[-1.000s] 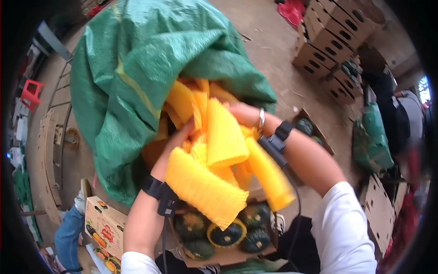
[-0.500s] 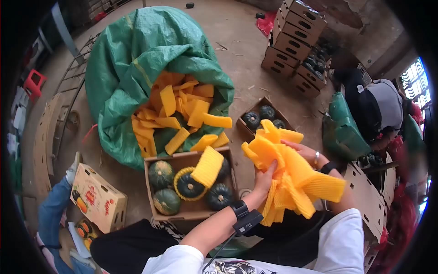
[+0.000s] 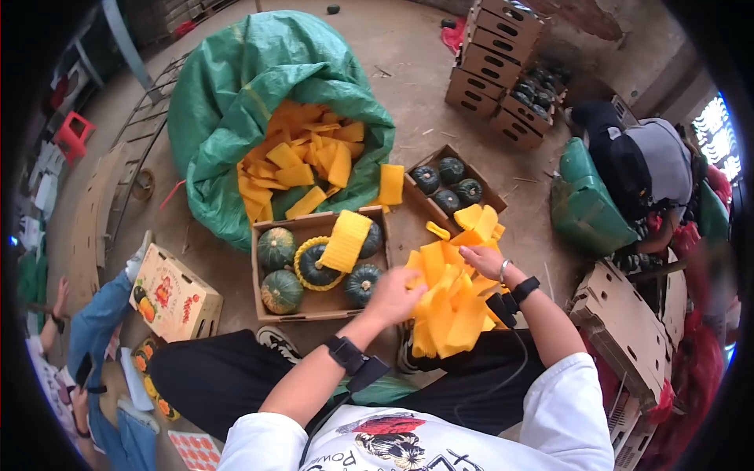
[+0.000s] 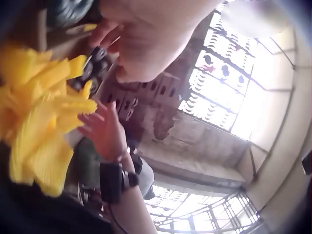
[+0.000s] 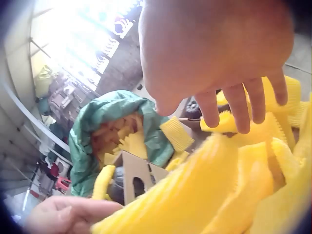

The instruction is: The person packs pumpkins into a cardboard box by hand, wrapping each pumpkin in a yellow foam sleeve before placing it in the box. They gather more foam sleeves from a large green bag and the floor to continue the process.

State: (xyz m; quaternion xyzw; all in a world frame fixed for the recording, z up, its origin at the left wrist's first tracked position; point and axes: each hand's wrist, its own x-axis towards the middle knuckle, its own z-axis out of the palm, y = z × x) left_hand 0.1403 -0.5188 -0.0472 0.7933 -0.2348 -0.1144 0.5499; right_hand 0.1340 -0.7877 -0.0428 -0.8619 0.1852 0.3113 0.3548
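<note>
In the head view, a loose pile of yellow foam sleeves [image 3: 448, 306] lies around the person's right thigh. The left hand [image 3: 393, 297] is at the pile's left edge, fingers loosely bent, with no sleeve clearly gripped. Above the pile's upper right is the right hand [image 3: 483, 261]; in the right wrist view this hand [image 5: 219, 63] has its fingers extended over the sleeves. A cardboard box [image 3: 322, 312] holds several dark green pumpkins, one wearing a yellow sleeve [image 3: 345, 242] that stands up from it. Whether the fingertips touch the pile is unclear.
A green woven sack [image 3: 267, 63] full of sleeves stands behind the box. Another pumpkin box [image 3: 487, 188] is to the right. Stacked cartons [image 3: 491, 67] stand farther back. A printed carton [image 3: 174, 294] lies left, beside another person's jeans [image 3: 98, 345].
Both hands moved from inside the sack to the right with a bundle of sleeves, then let it loose near the right thigh. The hands are now farther apart, and the sleeves are lower.
</note>
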